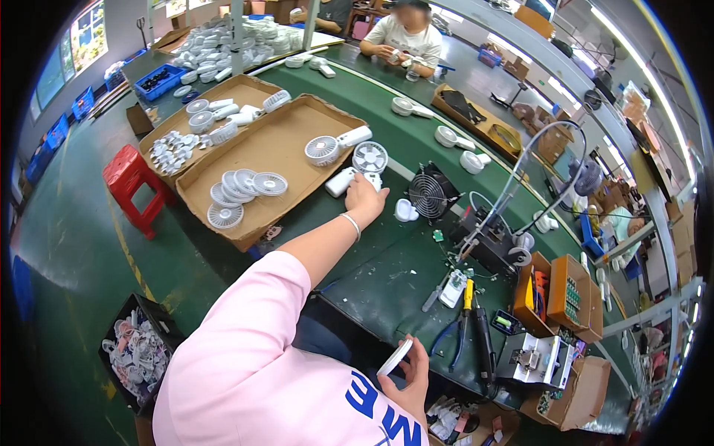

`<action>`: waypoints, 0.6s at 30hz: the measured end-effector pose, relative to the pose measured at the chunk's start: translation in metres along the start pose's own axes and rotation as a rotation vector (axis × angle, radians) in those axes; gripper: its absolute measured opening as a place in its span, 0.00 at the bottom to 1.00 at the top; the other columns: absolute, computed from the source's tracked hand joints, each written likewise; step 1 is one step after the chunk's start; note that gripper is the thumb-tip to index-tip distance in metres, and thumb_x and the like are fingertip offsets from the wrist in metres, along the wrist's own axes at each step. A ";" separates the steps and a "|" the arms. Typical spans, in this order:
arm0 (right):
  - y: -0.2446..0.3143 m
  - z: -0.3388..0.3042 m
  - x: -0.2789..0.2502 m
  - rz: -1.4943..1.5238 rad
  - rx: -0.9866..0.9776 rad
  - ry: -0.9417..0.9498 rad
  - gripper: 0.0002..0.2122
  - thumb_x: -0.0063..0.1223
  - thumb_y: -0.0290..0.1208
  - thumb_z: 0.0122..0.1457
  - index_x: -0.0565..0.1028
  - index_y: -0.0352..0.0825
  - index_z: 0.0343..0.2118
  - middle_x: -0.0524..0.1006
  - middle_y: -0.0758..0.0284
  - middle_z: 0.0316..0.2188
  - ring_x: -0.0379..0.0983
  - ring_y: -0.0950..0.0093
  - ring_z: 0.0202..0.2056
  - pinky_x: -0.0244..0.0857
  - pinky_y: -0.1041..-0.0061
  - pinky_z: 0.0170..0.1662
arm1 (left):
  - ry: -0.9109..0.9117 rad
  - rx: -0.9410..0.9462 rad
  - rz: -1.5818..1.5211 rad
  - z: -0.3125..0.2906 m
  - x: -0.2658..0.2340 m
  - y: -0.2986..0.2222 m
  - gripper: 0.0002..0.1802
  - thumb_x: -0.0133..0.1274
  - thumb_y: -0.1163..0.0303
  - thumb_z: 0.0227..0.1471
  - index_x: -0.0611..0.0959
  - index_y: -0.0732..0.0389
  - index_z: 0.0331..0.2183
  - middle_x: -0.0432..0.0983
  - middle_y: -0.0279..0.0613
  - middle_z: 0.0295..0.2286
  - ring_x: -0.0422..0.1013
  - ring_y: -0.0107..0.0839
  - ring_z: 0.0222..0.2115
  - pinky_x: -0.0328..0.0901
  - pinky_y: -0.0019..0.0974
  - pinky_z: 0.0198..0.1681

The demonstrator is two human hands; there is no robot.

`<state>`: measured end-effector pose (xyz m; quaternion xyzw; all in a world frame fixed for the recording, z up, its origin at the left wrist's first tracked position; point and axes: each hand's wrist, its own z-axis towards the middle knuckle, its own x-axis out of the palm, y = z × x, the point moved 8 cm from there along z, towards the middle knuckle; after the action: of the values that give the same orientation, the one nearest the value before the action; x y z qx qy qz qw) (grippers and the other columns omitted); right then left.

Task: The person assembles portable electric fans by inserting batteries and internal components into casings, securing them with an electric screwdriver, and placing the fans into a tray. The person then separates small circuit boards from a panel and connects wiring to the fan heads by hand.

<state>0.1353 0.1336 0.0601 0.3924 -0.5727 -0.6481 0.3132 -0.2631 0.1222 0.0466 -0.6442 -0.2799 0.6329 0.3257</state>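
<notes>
My left hand (364,199) reaches across the green bench, with its fingers closed round the lower part of a white handheld fan (370,157). The fan's blades show; the hand hides much of its handle. Just left of those fingers lies another white piece (341,182), probably a handle. Near the bench's front edge my right hand (410,375) pinches a thin, round white fan cover (394,357), seen nearly edge-on. A whole white fan (323,151) rests on the corner of the cardboard tray (297,119), which also holds several round grilles (238,186).
A black cooling fan (431,195) stands beside a small white part (405,210). Pliers (462,320), a black screwdriver (486,346) and a soldering stand (483,241) lie to the right. A conveyor (416,134) carries fans; a person (405,37) works beyond it. A red stool (134,186) stands left.
</notes>
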 end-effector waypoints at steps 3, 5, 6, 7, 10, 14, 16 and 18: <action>0.002 -0.003 -0.010 0.002 -0.017 -0.057 0.41 0.63 0.22 0.38 0.56 0.32 0.59 0.58 0.59 0.58 0.59 0.68 0.56 0.61 0.69 0.52 | -0.011 -0.043 -0.016 0.005 0.007 0.008 0.38 0.65 0.60 0.37 0.64 0.66 0.45 0.72 0.57 0.39 0.72 0.52 0.40 0.68 0.46 0.43; 0.008 -0.001 -0.013 -0.048 -0.020 -0.055 0.40 0.57 0.20 0.40 0.54 0.33 0.60 0.56 0.61 0.59 0.55 0.67 0.58 0.54 0.68 0.57 | 0.082 -0.132 -0.540 0.015 0.026 0.026 0.24 0.62 0.69 0.36 0.73 0.68 0.37 0.76 0.51 0.32 0.74 0.44 0.33 0.69 0.42 0.36; 0.007 0.001 -0.017 -0.059 -0.037 -0.072 0.40 0.56 0.20 0.39 0.54 0.33 0.60 0.56 0.62 0.58 0.55 0.67 0.58 0.54 0.68 0.56 | 0.270 -0.125 -0.866 0.012 0.031 0.025 0.17 0.59 0.76 0.37 0.75 0.67 0.34 0.76 0.45 0.29 0.74 0.37 0.29 0.68 0.38 0.29; 0.008 0.004 -0.021 -0.067 -0.074 -0.087 0.40 0.55 0.19 0.39 0.55 0.32 0.60 0.56 0.62 0.57 0.56 0.67 0.58 0.55 0.69 0.56 | 0.445 -0.116 -1.051 -0.003 0.025 0.019 0.15 0.58 0.80 0.38 0.75 0.66 0.34 0.76 0.43 0.30 0.73 0.33 0.27 0.67 0.35 0.27; -0.003 0.010 -0.037 -0.026 -0.135 -0.136 0.40 0.60 0.23 0.40 0.56 0.32 0.60 0.56 0.59 0.57 0.59 0.67 0.56 0.61 0.72 0.52 | 0.705 -0.021 -1.225 -0.088 -0.019 -0.001 0.16 0.55 0.78 0.47 0.71 0.65 0.40 0.73 0.40 0.34 0.71 0.28 0.32 0.68 0.30 0.37; 0.015 0.032 -0.039 -0.144 -0.196 -0.145 0.38 0.60 0.24 0.39 0.60 0.30 0.58 0.59 0.56 0.57 0.58 0.62 0.57 0.54 0.68 0.57 | 0.966 -0.562 -1.366 -0.198 -0.039 0.034 0.16 0.43 0.64 0.59 0.69 0.64 0.44 0.72 0.46 0.35 0.71 0.33 0.33 0.68 0.35 0.39; 0.021 0.042 -0.036 -0.178 -0.254 -0.128 0.38 0.61 0.24 0.38 0.61 0.31 0.58 0.59 0.54 0.57 0.58 0.59 0.58 0.51 0.66 0.59 | 1.075 -0.489 -1.218 -0.229 -0.044 0.043 0.16 0.42 0.69 0.56 0.67 0.65 0.46 0.72 0.50 0.37 0.72 0.36 0.36 0.68 0.36 0.43; 0.020 0.047 -0.032 -0.211 -0.270 -0.074 0.38 0.59 0.27 0.40 0.58 0.28 0.59 0.56 0.54 0.59 0.52 0.62 0.61 0.46 0.66 0.61 | 1.160 -0.341 -1.008 -0.255 -0.054 0.031 0.22 0.47 0.76 0.49 0.64 0.67 0.48 0.71 0.53 0.42 0.71 0.38 0.43 0.66 0.37 0.48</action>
<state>0.1093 0.1811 0.0859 0.3806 -0.4472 -0.7623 0.2722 -0.0129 0.0444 0.0533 -0.7082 -0.4168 -0.0803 0.5641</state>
